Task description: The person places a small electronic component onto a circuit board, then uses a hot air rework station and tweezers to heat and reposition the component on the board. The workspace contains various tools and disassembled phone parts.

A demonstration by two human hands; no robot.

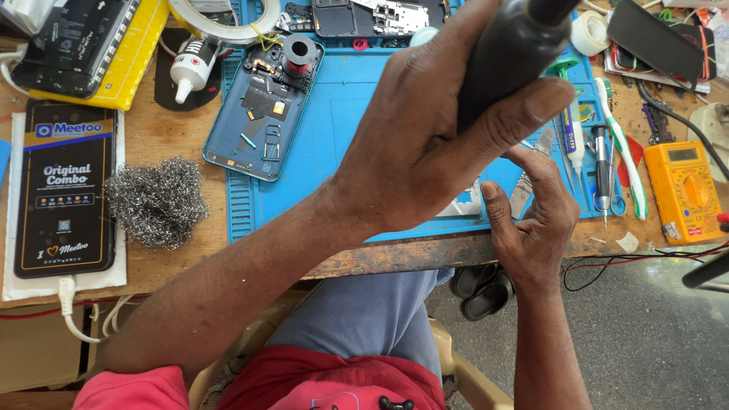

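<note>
Left hand [428, 129] is up high, its grip closed tight round the fat black handle [518, 46] of a tool whose working end runs out of view at the top, so what the tip is doing can't be told. Right hand [531, 217] sits low at the near edge of the blue mat [350, 136], fingers loosely curled and holding nothing I can make out, fingertips just beside some small metal tweezers [528, 184] and a white scrap. Over on the mat lies an opened phone back [264, 117], blue, its parts bare, with a small coil standing on its top end; a second opened phone [378, 6] lies beyond. Judging by that, the stripping-down is done and reassembly isn't. A wad of steel wool [158, 201] rests on the wooden surface [184, 256], an orange meter [684, 190] off right.
</note>
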